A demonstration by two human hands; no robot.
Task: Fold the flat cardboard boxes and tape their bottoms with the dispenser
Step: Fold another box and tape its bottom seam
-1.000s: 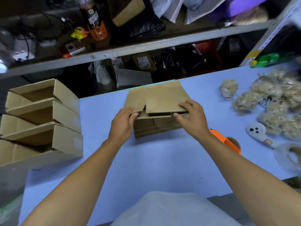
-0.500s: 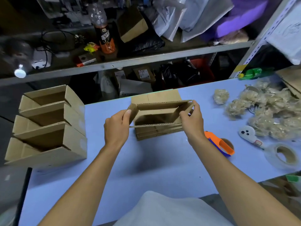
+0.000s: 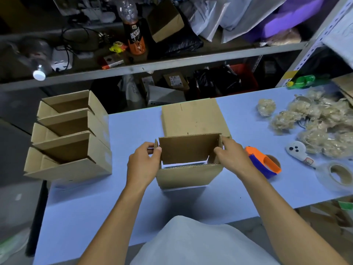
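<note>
Left hand (image 3: pixel 143 165) pinches the left wall of an opened cardboard box (image 3: pixel 188 169), thumb inside, fingers outside; right hand (image 3: pixel 232 157) clamps the right wall likewise, fingertips hidden behind the cardboard; box held squared, open through, table (image 3: pixel 107 207) visible through a gap at its bottom, at the table's middle; whether it rests on the table or hangs above, cannot tell; flat boxes (image 3: pixel 193 118) lie behind it at the far edge, stack depth hidden; tape dispenser (image 3: pixel 264 164), orange and blue, just right of the right wrist, partly covered by it; folded boxes (image 3: pixel 70 134) nested at the left edge; tape roll (image 3: pixel 338 175) toward the near right corner, cut off by the frame.
</note>
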